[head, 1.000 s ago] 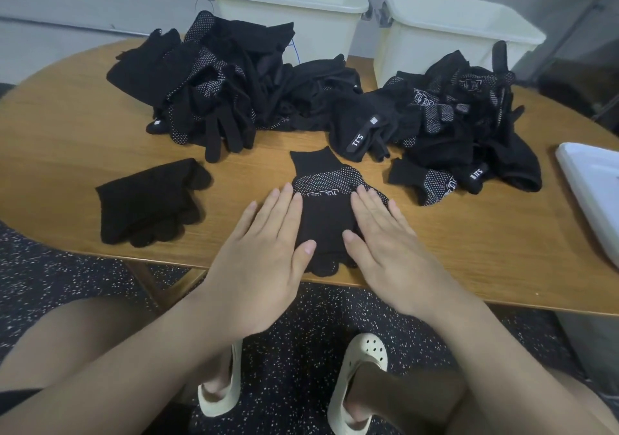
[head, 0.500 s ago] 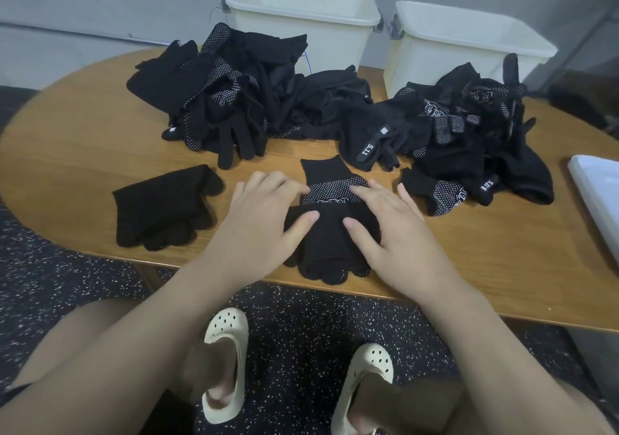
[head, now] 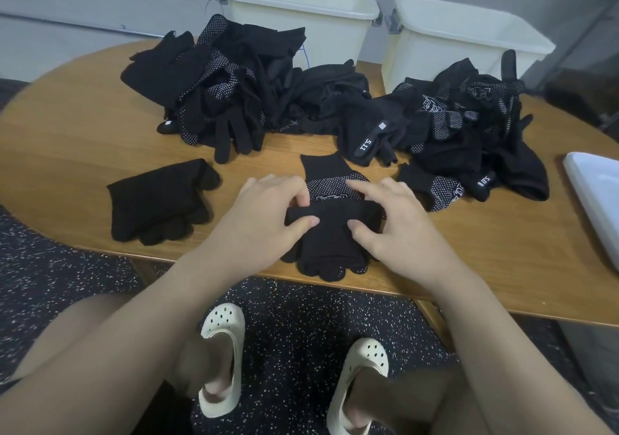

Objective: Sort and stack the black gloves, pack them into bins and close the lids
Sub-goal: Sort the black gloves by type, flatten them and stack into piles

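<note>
The dotted glove (head: 331,230) lies flat near the 6 o'clock edge of the wooden table (head: 67,140), cuff pointing to 12 o'clock and fingertips to 6 o'clock, just inside the table edge. A fold of black fabric crosses the glove at mid-palm, directly below the white-dotted band. The left hand (head: 268,220) grips the 9 o'clock end of this fold, thumb beneath and curled fingers on top. The right hand (head: 398,223) pinches the 3 o'clock end, thumb pressed to the fabric and the index finger extended over the dotted band; the remaining fingers are bent. At 9 o'clock from the hands, apart from them, a small stack of plain gloves (head: 160,202) lies flat on the table. Toward 12 o'clock, an unsorted glove heap (head: 234,93) spreads across the table, continuing to 2 o'clock as a second heap (head: 469,126) with printed cuffs. Two cream bins stand open beyond the heaps: the left bin (head: 301,16) at 12 o'clock and the right bin (head: 469,36) at 1 o'clock. A white lid (head: 596,193) rests at the 3 o'clock table edge, partly out of frame. Below the table, two feet in white clogs (head: 221,357) rest on a speckled floor.
</note>
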Motion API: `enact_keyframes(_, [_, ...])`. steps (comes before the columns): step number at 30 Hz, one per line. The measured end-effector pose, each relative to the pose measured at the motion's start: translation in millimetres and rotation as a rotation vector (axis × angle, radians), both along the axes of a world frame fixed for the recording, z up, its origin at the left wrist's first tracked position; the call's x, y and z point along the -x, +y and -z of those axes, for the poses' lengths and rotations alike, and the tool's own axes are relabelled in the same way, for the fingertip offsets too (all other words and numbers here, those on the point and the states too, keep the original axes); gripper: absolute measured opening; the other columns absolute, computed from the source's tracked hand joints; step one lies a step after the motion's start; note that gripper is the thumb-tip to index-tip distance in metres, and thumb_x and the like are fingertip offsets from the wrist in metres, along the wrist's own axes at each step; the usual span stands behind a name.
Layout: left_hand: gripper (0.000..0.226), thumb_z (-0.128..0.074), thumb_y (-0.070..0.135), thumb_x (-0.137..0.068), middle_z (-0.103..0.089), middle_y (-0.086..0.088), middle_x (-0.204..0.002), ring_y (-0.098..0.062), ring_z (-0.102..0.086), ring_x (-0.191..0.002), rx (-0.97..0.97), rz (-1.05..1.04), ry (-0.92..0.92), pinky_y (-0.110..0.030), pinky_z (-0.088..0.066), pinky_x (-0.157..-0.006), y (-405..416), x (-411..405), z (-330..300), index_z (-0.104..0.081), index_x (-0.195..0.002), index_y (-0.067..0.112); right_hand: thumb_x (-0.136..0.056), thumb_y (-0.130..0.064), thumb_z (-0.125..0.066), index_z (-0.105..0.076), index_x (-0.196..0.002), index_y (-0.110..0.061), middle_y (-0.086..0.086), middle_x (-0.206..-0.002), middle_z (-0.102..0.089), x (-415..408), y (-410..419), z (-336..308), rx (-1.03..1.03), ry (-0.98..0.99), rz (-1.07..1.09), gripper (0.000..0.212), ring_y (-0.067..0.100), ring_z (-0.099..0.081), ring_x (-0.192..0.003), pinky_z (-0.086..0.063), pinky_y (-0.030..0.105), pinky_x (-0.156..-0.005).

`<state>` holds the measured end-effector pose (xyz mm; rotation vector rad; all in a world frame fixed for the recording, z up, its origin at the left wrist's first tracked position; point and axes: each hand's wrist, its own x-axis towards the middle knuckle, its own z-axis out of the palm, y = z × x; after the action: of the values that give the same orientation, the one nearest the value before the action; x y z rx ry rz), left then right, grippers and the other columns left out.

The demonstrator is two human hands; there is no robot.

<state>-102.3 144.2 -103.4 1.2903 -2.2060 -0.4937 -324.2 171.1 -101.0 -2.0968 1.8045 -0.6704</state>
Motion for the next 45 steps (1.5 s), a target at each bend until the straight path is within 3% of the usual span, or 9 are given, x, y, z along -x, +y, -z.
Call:
enact_keyframes(4, [0.022,-0.074,0.029,-0.092,-0.062,0.012,-0.072,-0.009,-0.054,-0.067,-0.068,0.027,0.182,-0.028,-0.042,-0.065,7,0,-2,-0.053,-0.089,0.026,-0.087,-0.022,-0.074,-0.071,-0.094,-0.029,-0.012,-0.102,-0.055,0,-2,-5,-0.006,-0.137,-0.014,0.010,0.014,-0.048,-0.108,-0.040,0.031,-0.095])
enact_keyframes(6, [0.022,-0.077,0.024,-0.091,-0.067,0.011,-0.071,-0.013,-0.060,-0.065,-0.143,0.036,0.332,-0.034,-0.048,-0.065,9,-1,-8,-0.055,-0.088,0.023,-0.087,-0.015,-0.074,-0.068,-0.086,-0.025,-0.008,-0.100,-0.063,3,-2,-10,0.013,-0.238,-0.047,0.011,0.016,-0.058,-0.104,-0.046,0.034,-0.094])
enact_keyframes(8, [0.020,-0.079,0.019,-0.089,-0.072,0.008,-0.076,-0.019,-0.068,-0.075,-0.209,0.022,0.475,-0.040,-0.055,-0.072,12,-2,-14,-0.059,-0.089,0.019,-0.089,-0.012,-0.073,-0.069,-0.086,-0.021,-0.003,-0.091,-0.070,4,-2,-17,-0.019,-0.349,-0.071,0.010,0.017,-0.065,-0.092,-0.051,0.039,-0.088])
enact_keyframes(12, [0.016,-0.081,0.012,-0.086,-0.076,0.006,-0.085,-0.007,-0.070,-0.079,-0.257,-0.057,0.691,-0.025,-0.054,-0.071,18,-6,-22,-0.068,-0.093,0.015,-0.085,-0.018,-0.072,-0.070,-0.086,-0.017,0.011,-0.091,-0.074,-7,-3,-26,-0.087,-0.735,-0.092,0.002,0.023,-0.070,-0.086,-0.057,0.049,-0.083])
enact_keyframes(17, [0.017,-0.082,0.011,-0.085,-0.079,0.007,-0.089,-0.006,-0.073,-0.079,-0.171,-0.194,0.811,-0.021,-0.056,-0.071,17,-28,-33,-0.075,-0.099,0.016,-0.093,-0.008,-0.068,-0.068,-0.113,-0.009,0.014,-0.106,-0.078,-43,-14,-33,-0.233,-1.158,-0.126,0.020,0.026,-0.075,-0.097,-0.059,0.035,-0.080])
enact_keyframes(21, [0.015,-0.079,0.008,-0.086,-0.080,0.003,-0.087,-0.006,-0.073,-0.076,-0.139,-0.344,0.896,-0.019,-0.055,-0.065,6,-62,-38,-0.075,-0.100,0.009,-0.097,-0.006,-0.066,-0.068,-0.119,-0.012,0.016,-0.103,-0.078,-79,-25,-31,-0.343,-1.093,-0.160,0.023,0.027,-0.076,-0.095,-0.061,0.036,-0.080])
enact_keyframes(33, [0.007,-0.077,0.025,-0.093,-0.078,0.004,-0.086,-0.013,-0.076,-0.085,-0.110,-0.683,0.656,-0.032,-0.063,-0.068,-15,-151,-13,-0.073,-0.098,0.022,-0.095,-0.007,-0.069,-0.069,-0.104,-0.020,0.003,-0.087,-0.079,-178,-55,-11,-0.402,-0.909,-0.140,0.016,0.020,-0.076,-0.081,-0.061,0.030,-0.059])
enact_keyframes(39, [0.010,-0.077,0.038,-0.089,-0.076,0.013,-0.090,-0.010,-0.070,-0.091,-0.081,-0.724,0.380,-0.043,-0.060,-0.083,-22,-165,-5,-0.074,-0.092,0.029,-0.094,-0.011,-0.069,-0.069,-0.099,-0.018,-0.002,-0.076,-0.076,-189,-64,-7,-0.370,-0.773,-0.080,0.008,0.011,-0.066,-0.049,-0.047,0.022,-0.042])
enact_keyframes(45, [0.011,-0.076,0.035,-0.091,-0.073,0.016,-0.090,-0.002,-0.067,-0.090,-0.092,-0.751,0.303,-0.036,-0.057,-0.086,-26,-172,-2,-0.078,-0.097,0.025,-0.090,-0.024,-0.071,-0.065,-0.089,-0.026,-0.007,-0.070,-0.070,-196,-65,1,-0.183,-0.522,-0.120,0.007,0.021,-0.067,-0.056,-0.056,0.035,-0.058])
